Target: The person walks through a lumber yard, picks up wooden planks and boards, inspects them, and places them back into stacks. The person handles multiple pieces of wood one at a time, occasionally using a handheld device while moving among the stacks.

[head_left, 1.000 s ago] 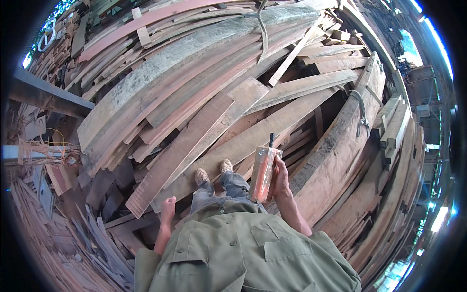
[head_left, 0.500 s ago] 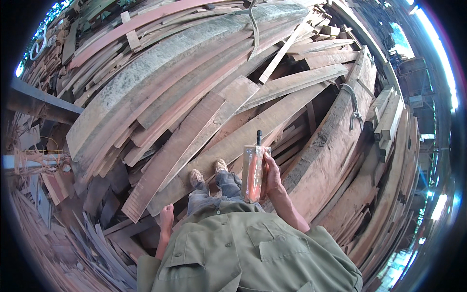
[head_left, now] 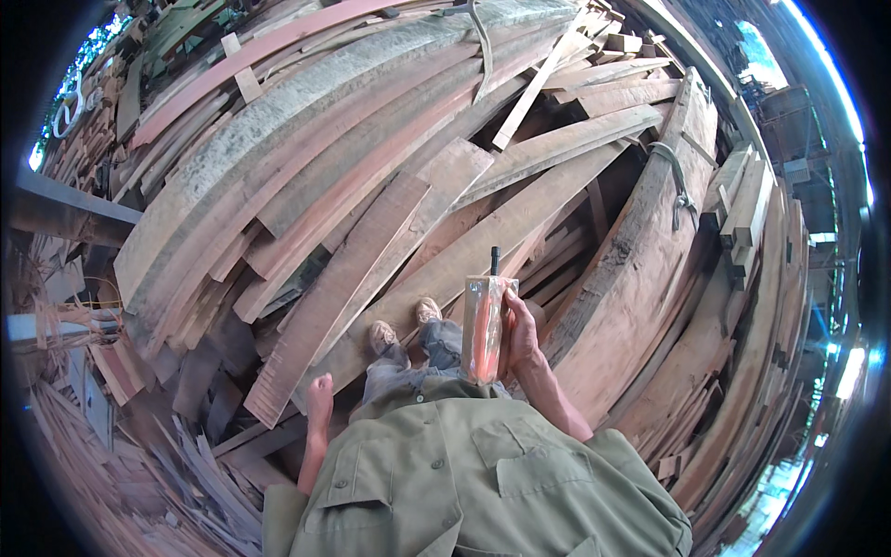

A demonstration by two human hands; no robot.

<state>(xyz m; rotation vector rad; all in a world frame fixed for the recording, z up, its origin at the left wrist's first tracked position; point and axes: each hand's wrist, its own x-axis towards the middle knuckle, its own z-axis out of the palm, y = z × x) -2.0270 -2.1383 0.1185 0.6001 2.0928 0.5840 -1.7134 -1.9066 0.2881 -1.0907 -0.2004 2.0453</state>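
In front of my waist, my right hand (head_left: 523, 336) is wrapped round the right side of a boxy handheld device (head_left: 484, 330). Clear, shiny plastic covers the device; orange-red shows inside, and a black stub like an antenna rises from its top. The device is upright; its exact kind is not clear. Lower on the left, my left hand (head_left: 320, 395) is curled into a fist beside my leg, with nothing visible in it. It is apart from the wide plank (head_left: 343, 297) just beyond it. My shoes (head_left: 382, 336) rest on a long board (head_left: 464, 255).
Stacked long boards (head_left: 306, 130) curve across the far side. A thick rough slab (head_left: 640, 251) with a strap (head_left: 680, 186) lies to the right. Splintered offcuts (head_left: 121, 464) pile up at the lower left. A metal beam (head_left: 74, 209) juts in from the left. Dark gaps show between boards.
My left hand has risen slightly, still in a fist. The right hand keeps the device at the same place. The view has shifted a little over the planks.
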